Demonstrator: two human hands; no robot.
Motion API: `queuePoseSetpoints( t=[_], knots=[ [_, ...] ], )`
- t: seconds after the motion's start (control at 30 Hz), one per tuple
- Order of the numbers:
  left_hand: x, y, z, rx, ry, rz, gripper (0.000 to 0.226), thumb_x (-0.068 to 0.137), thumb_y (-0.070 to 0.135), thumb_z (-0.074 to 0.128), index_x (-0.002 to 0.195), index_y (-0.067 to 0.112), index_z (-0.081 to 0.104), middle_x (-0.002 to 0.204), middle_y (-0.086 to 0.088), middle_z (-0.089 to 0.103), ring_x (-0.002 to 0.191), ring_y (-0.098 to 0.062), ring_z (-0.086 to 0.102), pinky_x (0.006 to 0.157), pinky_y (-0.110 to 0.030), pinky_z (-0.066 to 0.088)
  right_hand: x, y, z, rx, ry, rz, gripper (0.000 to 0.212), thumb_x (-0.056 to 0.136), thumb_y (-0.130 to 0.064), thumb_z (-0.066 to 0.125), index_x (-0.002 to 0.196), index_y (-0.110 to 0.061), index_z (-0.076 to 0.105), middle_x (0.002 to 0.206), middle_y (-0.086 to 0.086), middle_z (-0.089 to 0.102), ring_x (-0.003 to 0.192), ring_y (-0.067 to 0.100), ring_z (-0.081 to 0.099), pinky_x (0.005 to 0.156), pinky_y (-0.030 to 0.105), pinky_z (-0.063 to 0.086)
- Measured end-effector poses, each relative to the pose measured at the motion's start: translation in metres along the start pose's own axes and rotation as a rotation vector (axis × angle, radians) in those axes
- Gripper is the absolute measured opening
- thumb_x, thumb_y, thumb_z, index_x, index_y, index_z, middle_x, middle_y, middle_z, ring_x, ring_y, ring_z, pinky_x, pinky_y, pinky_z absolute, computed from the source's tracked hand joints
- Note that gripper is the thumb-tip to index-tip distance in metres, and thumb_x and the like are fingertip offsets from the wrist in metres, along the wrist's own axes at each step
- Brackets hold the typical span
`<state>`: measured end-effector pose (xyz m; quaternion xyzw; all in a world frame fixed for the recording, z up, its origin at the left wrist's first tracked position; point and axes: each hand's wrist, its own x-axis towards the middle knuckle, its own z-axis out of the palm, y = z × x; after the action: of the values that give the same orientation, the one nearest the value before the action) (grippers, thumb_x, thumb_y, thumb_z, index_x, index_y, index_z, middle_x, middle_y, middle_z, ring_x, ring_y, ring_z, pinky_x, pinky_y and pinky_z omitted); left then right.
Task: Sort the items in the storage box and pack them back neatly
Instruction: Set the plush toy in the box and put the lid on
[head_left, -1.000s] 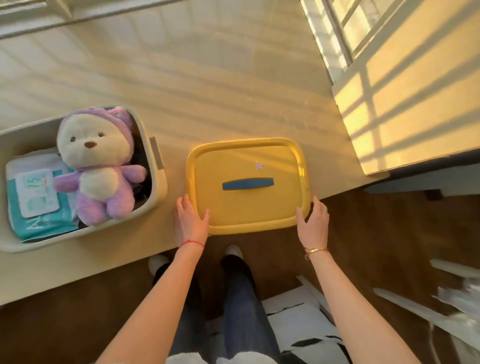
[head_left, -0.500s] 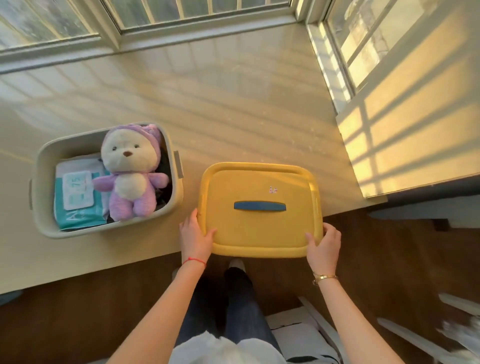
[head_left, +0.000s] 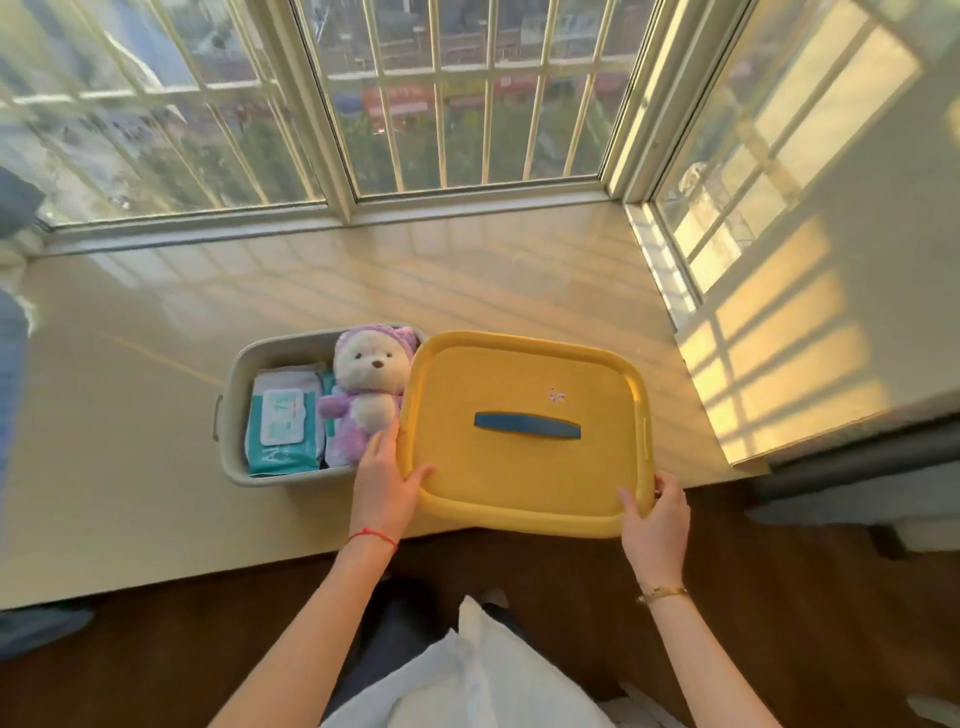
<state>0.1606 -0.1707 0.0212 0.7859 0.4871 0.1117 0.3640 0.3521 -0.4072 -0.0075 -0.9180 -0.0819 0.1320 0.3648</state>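
Lid (head_left: 524, 431) now raised between both grips

Yellow lid (head_left: 524, 436) hides the storage box's (head_left: 234, 374) right end — wipes-pack (head_left: 283, 421) print unreadable.

Barred window (head_left: 457, 98) behind pale sill ledge (head_left: 156, 364); dark wood floor (head_left: 156, 649); sunlit wall (head_left: 831, 312) at right.
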Motion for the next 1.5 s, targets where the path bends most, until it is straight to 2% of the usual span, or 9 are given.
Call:
queuePoseSetpoints(
  t=[0.2,0.37,0.6,0.8,0.93,1.1,1.27,1.43,1.5],
  knots=[
    [0.022,-0.045,-0.072,-0.020,0.078,-0.064,0.079,0.078,0.022,0.075,0.144,0.009,0.034,0.139,-0.012,0.045,0.129,-0.029,0.042,0.108,-0.047,0.036,-0.026,-0.067,0.048,0.011,-0.033,-0.074,0.046,0.086,-0.022,0.066,0.124,-0.007,0.046,0.117,0.009,0.054,0.112,0.026,0.053,0.091,0.036,0.047],
    [0.042,-0.109,-0.125,-0.014,0.097,-0.170,0.078,0.076,0.021,0.077,0.141,0.008,0.037,0.134,-0.013,0.050,0.123,-0.029,0.048,0.104,-0.048,0.041,-0.050,-0.121,0.113,-0.036,-0.122,-0.147,0.058,0.086,-0.021,0.066,0.137,-0.012,0.039,0.130,0.007,0.050,0.122,0.023,0.048,0.100,0.036,0.042],
    [0.070,-0.176,-0.173,-0.035,0.091,-0.286,0.077,0.075,0.022,0.077,0.141,0.009,0.039,0.133,-0.012,0.052,0.121,-0.028,0.050,0.103,-0.047,0.043,-0.060,-0.173,0.190,-0.087,-0.275,-0.182,0.067,0.088,-0.021,0.065,0.145,-0.013,0.032,0.134,0.012,0.042,0.123,0.026,0.044,0.101,0.040,0.041],
    [0.095,-0.195,-0.180,-0.066,0.028,-0.311,0.078,0.075,0.021,0.078,0.142,0.014,0.038,0.132,-0.009,0.053,0.119,-0.027,0.052,0.102,-0.047,0.044,-0.048,-0.183,0.214,-0.139,-0.319,-0.181,0.062,0.089,-0.029,0.062,0.142,-0.015,0.034,0.132,0.012,0.045,0.120,0.027,0.047,0.097,0.040,0.044],
    [0.109,-0.195,-0.174,-0.110,0.020,-0.330,0.062,0.082,0.030,0.071,0.137,0.017,0.046,0.119,-0.005,0.061,0.103,-0.021,0.060,0.090,-0.045,0.053,-0.028,-0.185,0.215,-0.210,-0.266,-0.193,0.047,0.093,-0.038,0.053,0.132,-0.015,0.040,0.120,0.014,0.052,0.102,0.028,0.055,0.083,0.042,0.051],
    [0.130,-0.193,-0.164,-0.095,0.085,-0.406,0.045,0.088,0.036,0.061,0.129,0.020,0.051,0.113,-0.001,0.064,0.093,-0.020,0.062,0.081,-0.042,0.055,0.001,-0.197,0.222,-0.299,-0.220,-0.224,0.031,0.098,-0.032,0.046,0.122,-0.013,0.047,0.107,0.012,0.058,0.085,0.026,0.058,0.070,0.037,0.049],
    [0.149,-0.197,-0.153,-0.033,0.125,-0.487,0.032,0.086,0.033,0.065,0.114,0.018,0.061,0.106,-0.004,0.068,0.087,-0.024,0.064,0.076,-0.041,0.055,0.024,-0.201,0.233,-0.290,-0.218,-0.160,0.027,0.095,-0.027,0.052,0.119,-0.013,0.052,0.113,0.011,0.056,0.092,0.027,0.057,0.075,0.035,0.046],
    [0.162,-0.213,-0.144,-0.084,0.159,-0.621,0.063,0.075,0.032,0.077,0.130,0.015,0.051,0.128,-0.010,0.057,0.116,-0.031,0.054,0.093,-0.046,0.047,0.034,-0.193,0.244,-0.152,-0.258,-0.015,0.048,0.090,-0.031,0.061,0.131,-0.014,0.044,0.129,0.007,0.050,0.111,0.024,0.053,0.091,0.043,0.049],
    [0.166,-0.222,-0.143,-0.140,0.131,-0.665,0.074,0.073,0.035,0.078,0.136,0.013,0.045,0.134,-0.010,0.054,0.117,-0.031,0.053,0.097,-0.047,0.046,0.037,-0.193,0.250,-0.104,-0.279,0.058,0.053,0.090,-0.032,0.062,0.134,-0.012,0.043,0.129,0.008,0.053,0.113,0.024,0.054,0.095,0.045,0.048]
  ],
)
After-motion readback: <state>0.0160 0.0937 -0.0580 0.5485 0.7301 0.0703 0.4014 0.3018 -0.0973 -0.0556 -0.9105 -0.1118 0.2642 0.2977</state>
